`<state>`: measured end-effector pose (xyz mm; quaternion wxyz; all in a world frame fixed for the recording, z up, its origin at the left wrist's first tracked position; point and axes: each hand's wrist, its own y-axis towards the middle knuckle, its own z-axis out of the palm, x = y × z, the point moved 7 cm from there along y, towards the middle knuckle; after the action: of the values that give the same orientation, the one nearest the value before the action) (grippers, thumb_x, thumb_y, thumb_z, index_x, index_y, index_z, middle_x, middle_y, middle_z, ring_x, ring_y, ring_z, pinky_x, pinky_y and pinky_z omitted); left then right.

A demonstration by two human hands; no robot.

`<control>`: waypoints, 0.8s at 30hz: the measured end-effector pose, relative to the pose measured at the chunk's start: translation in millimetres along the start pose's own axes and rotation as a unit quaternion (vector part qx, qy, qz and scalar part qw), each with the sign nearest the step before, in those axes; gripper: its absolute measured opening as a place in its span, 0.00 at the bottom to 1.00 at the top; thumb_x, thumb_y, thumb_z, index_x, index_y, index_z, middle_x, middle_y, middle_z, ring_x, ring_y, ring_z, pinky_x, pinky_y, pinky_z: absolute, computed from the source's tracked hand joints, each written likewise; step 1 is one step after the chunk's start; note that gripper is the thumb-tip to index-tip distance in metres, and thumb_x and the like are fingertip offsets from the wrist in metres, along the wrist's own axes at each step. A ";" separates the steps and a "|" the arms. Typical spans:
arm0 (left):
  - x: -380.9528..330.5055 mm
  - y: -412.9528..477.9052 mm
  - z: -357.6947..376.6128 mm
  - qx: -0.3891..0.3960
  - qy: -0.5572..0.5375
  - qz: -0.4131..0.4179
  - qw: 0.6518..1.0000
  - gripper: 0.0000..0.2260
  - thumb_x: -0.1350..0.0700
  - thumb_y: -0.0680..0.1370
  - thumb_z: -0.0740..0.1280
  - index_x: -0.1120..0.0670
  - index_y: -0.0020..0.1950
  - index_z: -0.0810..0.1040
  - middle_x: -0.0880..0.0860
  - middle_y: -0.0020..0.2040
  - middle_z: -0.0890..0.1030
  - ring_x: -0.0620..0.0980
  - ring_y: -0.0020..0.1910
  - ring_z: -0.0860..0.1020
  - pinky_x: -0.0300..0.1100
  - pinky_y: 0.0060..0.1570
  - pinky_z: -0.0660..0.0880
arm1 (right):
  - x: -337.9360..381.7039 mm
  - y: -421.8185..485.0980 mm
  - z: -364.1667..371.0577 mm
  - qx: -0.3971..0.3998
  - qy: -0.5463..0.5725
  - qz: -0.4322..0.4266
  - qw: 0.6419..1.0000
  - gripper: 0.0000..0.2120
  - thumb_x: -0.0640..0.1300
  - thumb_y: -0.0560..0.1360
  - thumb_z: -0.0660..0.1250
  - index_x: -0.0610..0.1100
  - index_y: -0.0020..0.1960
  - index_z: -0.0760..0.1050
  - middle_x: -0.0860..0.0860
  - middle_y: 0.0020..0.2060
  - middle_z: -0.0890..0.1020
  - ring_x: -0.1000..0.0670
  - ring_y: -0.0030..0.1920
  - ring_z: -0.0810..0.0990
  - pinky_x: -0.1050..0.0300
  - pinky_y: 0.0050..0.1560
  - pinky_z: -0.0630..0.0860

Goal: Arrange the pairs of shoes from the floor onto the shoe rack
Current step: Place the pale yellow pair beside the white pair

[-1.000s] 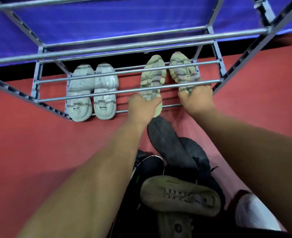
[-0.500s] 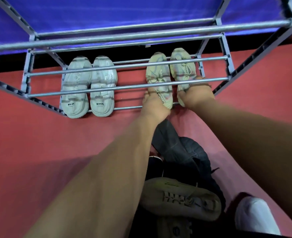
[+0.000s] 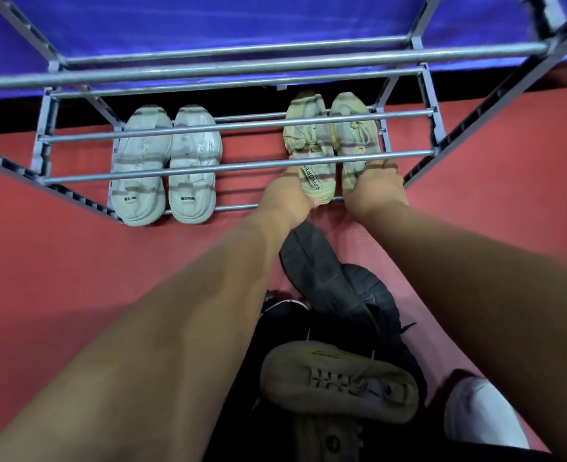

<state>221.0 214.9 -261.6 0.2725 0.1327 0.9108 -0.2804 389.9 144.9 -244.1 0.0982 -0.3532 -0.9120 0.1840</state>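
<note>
Gripping knit yellow sneakers (image 3: 312,151), hands (image 3: 288,198) under steel bars (image 3: 235,166).

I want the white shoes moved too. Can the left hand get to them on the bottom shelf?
Probably yes. The left hand is at the same shelf's open front edge, and the white shoes sit to its left with their heels poking out. Nothing lies between them, only bare rail.
</note>
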 end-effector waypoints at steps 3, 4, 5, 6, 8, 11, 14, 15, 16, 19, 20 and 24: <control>-0.9 -1.4 0.0 0.012 -0.008 0.004 1.000 0.25 0.52 0.78 0.76 0.55 0.72 0.74 0.53 0.61 0.83 0.56 0.60 0.81 0.43 0.56 0.75 | -3.4 -3.8 1.3 -0.007 0.013 0.006 1.000 0.23 0.48 0.82 0.63 0.34 0.71 0.71 0.34 0.69 0.69 0.34 0.70 0.70 0.43 0.67 0.73; -1.3 -2.5 -0.3 0.014 -0.013 0.006 1.000 0.24 0.54 0.78 0.75 0.55 0.72 0.73 0.52 0.60 0.83 0.55 0.58 0.80 0.43 0.56 0.75 | -3.6 -5.5 1.4 -0.016 0.016 0.003 1.000 0.24 0.48 0.82 0.63 0.34 0.72 0.70 0.35 0.70 0.69 0.34 0.70 0.69 0.43 0.68 0.72; -2.8 -4.9 -1.0 0.011 -0.015 0.008 1.000 0.24 0.56 0.77 0.75 0.55 0.71 0.74 0.52 0.59 0.82 0.54 0.56 0.80 0.42 0.55 0.74 | -3.4 -6.6 1.8 -0.026 0.015 -0.003 1.000 0.24 0.47 0.82 0.64 0.34 0.73 0.69 0.35 0.70 0.68 0.34 0.70 0.70 0.43 0.68 0.72; -4.4 -6.4 -1.9 0.001 -0.015 0.013 1.000 0.22 0.57 0.76 0.75 0.55 0.69 0.75 0.52 0.59 0.82 0.54 0.56 0.80 0.42 0.53 0.75 | -3.3 -7.5 2.2 -0.035 0.009 -0.010 0.999 0.24 0.47 0.82 0.64 0.34 0.73 0.69 0.34 0.70 0.68 0.33 0.70 0.70 0.43 0.68 0.72; -6.0 -10.4 -3.9 -0.028 -0.016 0.019 0.999 0.21 0.60 0.74 0.73 0.56 0.66 0.77 0.54 0.59 0.81 0.55 0.58 0.80 0.41 0.52 0.75 | -2.3 -7.1 3.3 -0.045 -0.010 -0.022 0.999 0.24 0.46 0.83 0.64 0.33 0.74 0.68 0.33 0.70 0.69 0.33 0.69 0.71 0.42 0.66 0.74; -3.3 -20.3 -2.1 -0.019 -0.034 0.019 0.999 0.31 0.62 0.73 0.71 0.55 0.75 0.70 0.56 0.65 0.79 0.56 0.63 0.79 0.42 0.57 0.74 | -0.6 -5.5 2.1 -0.044 -0.022 -0.027 0.998 0.24 0.44 0.83 0.66 0.33 0.74 0.68 0.32 0.70 0.69 0.33 0.67 0.74 0.43 0.65 0.76; 2.2 -31.2 -3.6 -0.004 -0.033 0.028 0.999 0.34 0.62 0.74 0.71 0.53 0.80 0.67 0.55 0.69 0.78 0.56 0.65 0.78 0.44 0.63 0.75 | -0.1 -11.3 -4.1 -0.046 0.004 -0.022 0.999 0.24 0.43 0.83 0.65 0.34 0.75 0.67 0.33 0.71 0.69 0.34 0.69 0.73 0.42 0.66 0.74; 4.0 -35.4 -5.3 -0.004 -0.037 0.026 0.999 0.30 0.62 0.75 0.70 0.53 0.77 0.70 0.54 0.68 0.79 0.55 0.64 0.79 0.44 0.62 0.76 | 0.0 -16.1 -8.1 -0.056 0.014 -0.021 0.998 0.23 0.43 0.82 0.64 0.34 0.73 0.68 0.34 0.70 0.70 0.34 0.69 0.72 0.42 0.67 0.73; 6.9 -39.5 -6.9 -0.004 -0.054 0.023 0.998 0.27 0.62 0.75 0.70 0.53 0.75 0.72 0.53 0.67 0.80 0.54 0.63 0.80 0.44 0.61 0.77 | 0.6 -22.8 -12.4 -0.072 0.026 -0.020 0.997 0.22 0.43 0.82 0.64 0.34 0.72 0.70 0.35 0.69 0.71 0.35 0.69 0.72 0.42 0.67 0.72; 19.8 -58.1 -11.4 0.024 -0.169 -0.020 0.985 0.20 0.61 0.78 0.70 0.54 0.71 0.77 0.52 0.63 0.84 0.49 0.55 0.83 0.39 0.52 0.77 | 5.2 -49.9 -23.8 -0.125 0.088 -0.034 0.988 0.21 0.46 0.80 0.65 0.36 0.69 0.71 0.38 0.67 0.72 0.36 0.69 0.70 0.43 0.69 0.70; 24.5 -66.5 -13.6 0.032 -0.207 -0.035 0.977 0.18 0.61 0.80 0.70 0.54 0.69 0.79 0.52 0.60 0.85 0.48 0.52 0.84 0.37 0.48 0.76 | 7.5 -60.8 -24.2 -0.133 0.124 -0.046 0.982 0.21 0.45 0.79 0.65 0.36 0.68 0.72 0.38 0.67 0.72 0.36 0.69 0.70 0.43 0.70 0.69; 41.3 -107.1 -22.9 0.047 -0.243 -0.043 0.968 0.13 0.60 0.80 0.71 0.55 0.65 0.81 0.53 0.54 0.86 0.47 0.45 0.85 0.40 0.48 0.79 | 18.7 -110.4 -13.2 -0.137 0.218 -0.119 0.959 0.19 0.42 0.77 0.65 0.37 0.66 0.74 0.39 0.63 0.75 0.37 0.65 0.73 0.44 0.70 0.70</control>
<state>135.3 145.5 -222.3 0.4668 0.0341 0.8079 -0.3581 313.2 85.8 -186.4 0.2662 -0.2835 -0.9205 -0.0374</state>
